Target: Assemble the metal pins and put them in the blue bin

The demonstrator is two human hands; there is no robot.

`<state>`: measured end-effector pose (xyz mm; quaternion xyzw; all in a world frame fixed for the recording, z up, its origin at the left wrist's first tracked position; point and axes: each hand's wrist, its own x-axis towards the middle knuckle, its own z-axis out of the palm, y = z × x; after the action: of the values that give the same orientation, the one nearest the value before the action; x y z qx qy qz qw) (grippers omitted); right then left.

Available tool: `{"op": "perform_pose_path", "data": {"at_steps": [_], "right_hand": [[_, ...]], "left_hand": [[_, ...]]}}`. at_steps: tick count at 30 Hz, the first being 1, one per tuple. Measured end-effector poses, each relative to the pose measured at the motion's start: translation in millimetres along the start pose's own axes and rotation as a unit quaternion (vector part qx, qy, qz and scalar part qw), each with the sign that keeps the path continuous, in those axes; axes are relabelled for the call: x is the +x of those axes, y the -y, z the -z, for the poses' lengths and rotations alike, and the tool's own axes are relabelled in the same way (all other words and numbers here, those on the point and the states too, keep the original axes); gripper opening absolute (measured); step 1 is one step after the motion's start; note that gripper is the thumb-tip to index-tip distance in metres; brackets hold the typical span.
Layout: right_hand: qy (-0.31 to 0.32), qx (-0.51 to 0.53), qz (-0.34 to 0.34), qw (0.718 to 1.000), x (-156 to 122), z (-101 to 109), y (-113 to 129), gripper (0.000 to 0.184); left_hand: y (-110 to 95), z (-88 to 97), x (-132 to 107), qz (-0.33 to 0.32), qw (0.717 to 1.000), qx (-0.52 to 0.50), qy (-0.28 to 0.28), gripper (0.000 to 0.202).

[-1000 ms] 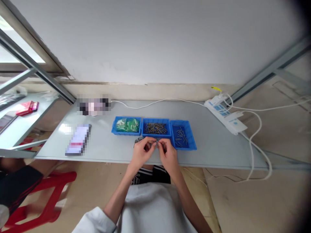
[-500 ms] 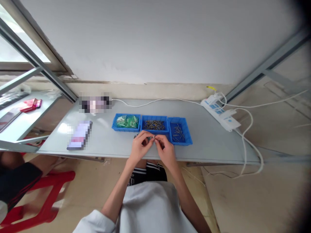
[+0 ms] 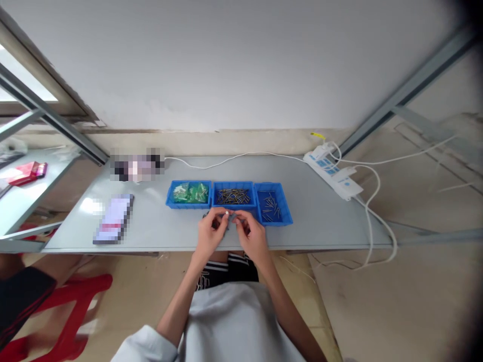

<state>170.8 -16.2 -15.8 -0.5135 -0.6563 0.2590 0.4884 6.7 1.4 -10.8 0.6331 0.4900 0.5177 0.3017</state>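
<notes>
Near the front edge of the desk, my left hand [image 3: 212,232] pinches a small piece with a pale round end [image 3: 227,213] between thumb and forefinger. My right hand [image 3: 252,235] is close beside it, thumb and fingers pressed together; whatever they hold is too small to make out. A narrow gap separates the fingertips. Just beyond the hands are three blue trays: the left tray [image 3: 169,203] has small pale and green parts, the middle tray [image 3: 252,188] a pile of brassy, screw-like metal pieces [image 3: 233,196], and the right tray [image 3: 284,201] scattered thin metal pins [image 3: 270,205].
A blurred-out phone [image 3: 113,218] lies on the desk [image 3: 151,234] at left, with a pixelated object [image 3: 138,166] behind it. At right rests a white power strip [image 3: 332,173] with cables looping over the edge. A seated person's leg [image 3: 26,296] and red stool [image 3: 79,311] are at lower left.
My fingertips have drawn slightly apart, and the pale round end now shows at my left fingertips. The whole view has shifted a little, moving the desk items leftward.
</notes>
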Motion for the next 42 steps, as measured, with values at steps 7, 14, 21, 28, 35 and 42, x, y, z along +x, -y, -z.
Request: {"op": "perform_pose_path", "data": {"at_steps": [7, 14, 21, 28, 35, 42], "right_hand": [[-0.008, -0.006, 0.001, 1.0, -1, 0, 2, 0.022], [0.008, -0.016, 0.006, 1.0, -4, -1, 0, 0.022], [0.007, -0.012, 0.013, 1.0, -4, -1, 1, 0.022], [0.0, -0.027, 0.0, 1.0, -2, -2, 4, 0.018], [-0.045, -0.049, 0.031, 0.997, -4, 0, 10, 0.016], [-0.046, -0.071, 0.028, 0.996, 9, -5, 23, 0.01]], "left_hand": [[-5, -0.9, 3, -0.003, 1.0, 0.005, -0.002, 0.011], [-8, -0.3, 5, 0.026, 1.0, 0.016, 0.002, 0.008], [-7, -1.1, 6, 0.053, 0.999, 0.006, 0.013, 0.009], [-5, 0.4, 6, 0.066, 0.997, -0.007, 0.033, 0.005], [-3, 2.4, 4, 0.097, 0.993, -0.034, 0.053, 0.009], [-2, 3.6, 5, 0.069, 0.997, -0.014, 0.034, 0.01]]}}
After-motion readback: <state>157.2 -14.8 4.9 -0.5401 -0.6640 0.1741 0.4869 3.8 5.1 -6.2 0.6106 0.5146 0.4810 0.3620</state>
